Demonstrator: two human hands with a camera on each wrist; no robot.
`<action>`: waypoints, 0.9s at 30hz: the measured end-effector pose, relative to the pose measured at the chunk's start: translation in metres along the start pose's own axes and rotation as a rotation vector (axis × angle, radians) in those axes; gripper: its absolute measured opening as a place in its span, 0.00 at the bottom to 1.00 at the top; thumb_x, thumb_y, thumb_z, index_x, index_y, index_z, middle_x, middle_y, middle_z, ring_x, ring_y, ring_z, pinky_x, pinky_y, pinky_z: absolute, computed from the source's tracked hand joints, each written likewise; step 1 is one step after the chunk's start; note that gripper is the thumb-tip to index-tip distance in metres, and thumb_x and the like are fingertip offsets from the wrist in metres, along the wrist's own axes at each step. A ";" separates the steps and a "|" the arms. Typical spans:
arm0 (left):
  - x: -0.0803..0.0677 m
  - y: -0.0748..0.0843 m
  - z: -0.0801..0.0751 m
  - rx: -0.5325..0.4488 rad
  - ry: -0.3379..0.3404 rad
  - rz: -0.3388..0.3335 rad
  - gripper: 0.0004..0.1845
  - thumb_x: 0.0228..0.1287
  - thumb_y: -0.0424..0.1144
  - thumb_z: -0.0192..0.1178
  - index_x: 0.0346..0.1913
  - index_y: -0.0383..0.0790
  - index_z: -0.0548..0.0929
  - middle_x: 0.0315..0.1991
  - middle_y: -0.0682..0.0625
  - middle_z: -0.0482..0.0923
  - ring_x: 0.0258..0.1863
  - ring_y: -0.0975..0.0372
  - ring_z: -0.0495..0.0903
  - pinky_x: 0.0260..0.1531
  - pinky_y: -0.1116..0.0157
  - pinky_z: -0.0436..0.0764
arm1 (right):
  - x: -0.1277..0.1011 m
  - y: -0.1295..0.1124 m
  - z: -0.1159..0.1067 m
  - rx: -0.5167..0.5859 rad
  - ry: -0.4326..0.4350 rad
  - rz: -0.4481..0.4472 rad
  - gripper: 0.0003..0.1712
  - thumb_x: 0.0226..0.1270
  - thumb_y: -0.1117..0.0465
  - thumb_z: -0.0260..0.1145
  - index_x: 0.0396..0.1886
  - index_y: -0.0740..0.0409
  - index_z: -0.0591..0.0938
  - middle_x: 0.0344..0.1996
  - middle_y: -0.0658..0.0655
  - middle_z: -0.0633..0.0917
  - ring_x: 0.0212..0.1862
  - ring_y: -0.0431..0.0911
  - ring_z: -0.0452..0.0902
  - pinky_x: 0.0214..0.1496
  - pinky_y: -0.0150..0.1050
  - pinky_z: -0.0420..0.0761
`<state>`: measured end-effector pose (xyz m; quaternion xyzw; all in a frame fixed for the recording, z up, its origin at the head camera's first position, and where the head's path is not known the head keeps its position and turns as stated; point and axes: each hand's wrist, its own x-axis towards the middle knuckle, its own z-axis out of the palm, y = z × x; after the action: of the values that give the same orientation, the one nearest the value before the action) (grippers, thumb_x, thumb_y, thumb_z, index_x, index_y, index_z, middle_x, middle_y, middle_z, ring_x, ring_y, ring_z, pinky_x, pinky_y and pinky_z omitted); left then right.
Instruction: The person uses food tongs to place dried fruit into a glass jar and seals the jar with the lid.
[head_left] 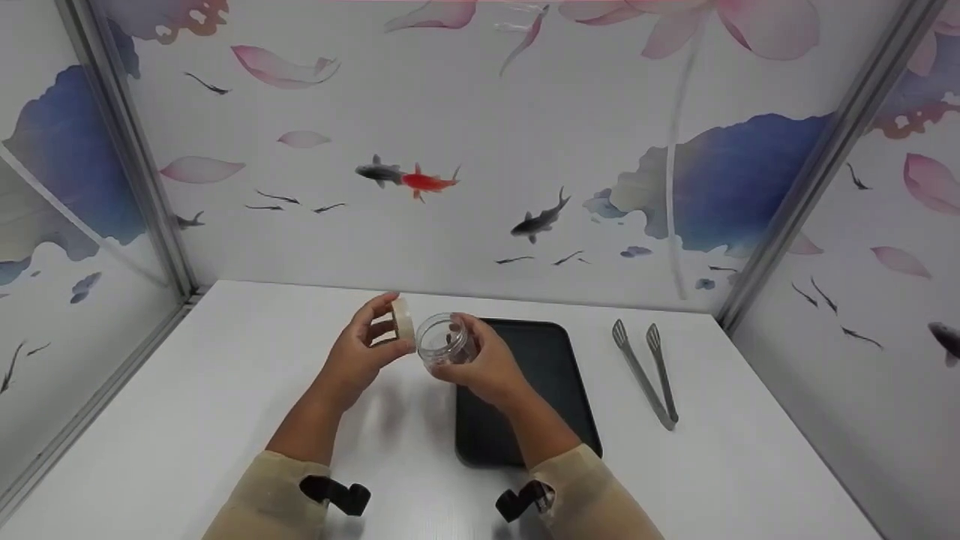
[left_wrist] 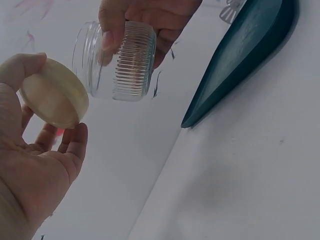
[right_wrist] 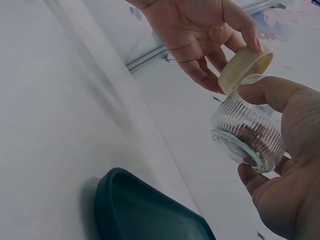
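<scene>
A clear ribbed glass jar (head_left: 442, 341) is held up in my right hand (head_left: 487, 364), thumb on one side and fingers around the other. Its mouth is uncovered and tilts toward the left. Between thumb and fingers my left hand (head_left: 362, 341) holds a cream-coloured round lid (head_left: 403, 322), turned on edge just beside the jar's mouth. In the left wrist view the lid (left_wrist: 56, 94) is close to the jar's rim (left_wrist: 87, 60); whether they touch I cannot tell. From the right wrist view the jar's thick base (right_wrist: 237, 150) shows, and no contents are plainly visible.
A dark rectangular tray (head_left: 540, 375) lies on the white table (head_left: 225, 390), partly under my right forearm. Metal tongs (head_left: 652, 382) rest to its right, arms spread. Printed wall panels (head_left: 480, 112) stand behind and at both sides.
</scene>
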<state>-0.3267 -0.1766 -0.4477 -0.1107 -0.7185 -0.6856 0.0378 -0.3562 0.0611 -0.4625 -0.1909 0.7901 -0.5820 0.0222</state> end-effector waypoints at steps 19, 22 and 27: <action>-0.004 0.010 0.014 0.326 -0.009 -0.007 0.42 0.64 0.50 0.75 0.80 0.66 0.70 0.79 0.54 0.65 0.66 0.53 0.72 0.63 0.52 0.81 | -0.003 0.002 0.011 -0.089 -0.064 -0.011 0.56 0.53 0.52 0.87 0.82 0.43 0.69 0.72 0.55 0.78 0.69 0.52 0.77 0.70 0.54 0.83; -0.005 0.011 0.017 0.356 -0.008 -0.021 0.43 0.62 0.51 0.75 0.80 0.65 0.70 0.79 0.54 0.65 0.67 0.53 0.73 0.64 0.49 0.82 | -0.003 0.002 0.012 -0.108 -0.066 -0.012 0.57 0.52 0.51 0.87 0.81 0.41 0.69 0.72 0.51 0.78 0.71 0.51 0.76 0.71 0.55 0.82; -0.007 0.012 0.020 0.408 -0.005 -0.010 0.44 0.61 0.51 0.76 0.80 0.59 0.71 0.79 0.51 0.67 0.71 0.51 0.75 0.65 0.47 0.83 | -0.004 0.002 0.014 -0.125 -0.068 -0.015 0.56 0.52 0.51 0.87 0.81 0.41 0.70 0.74 0.51 0.77 0.72 0.52 0.75 0.71 0.55 0.82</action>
<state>-0.3156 -0.1567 -0.4384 -0.0988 -0.8432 -0.5257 0.0545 -0.3500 0.0506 -0.4698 -0.2174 0.8222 -0.5250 0.0326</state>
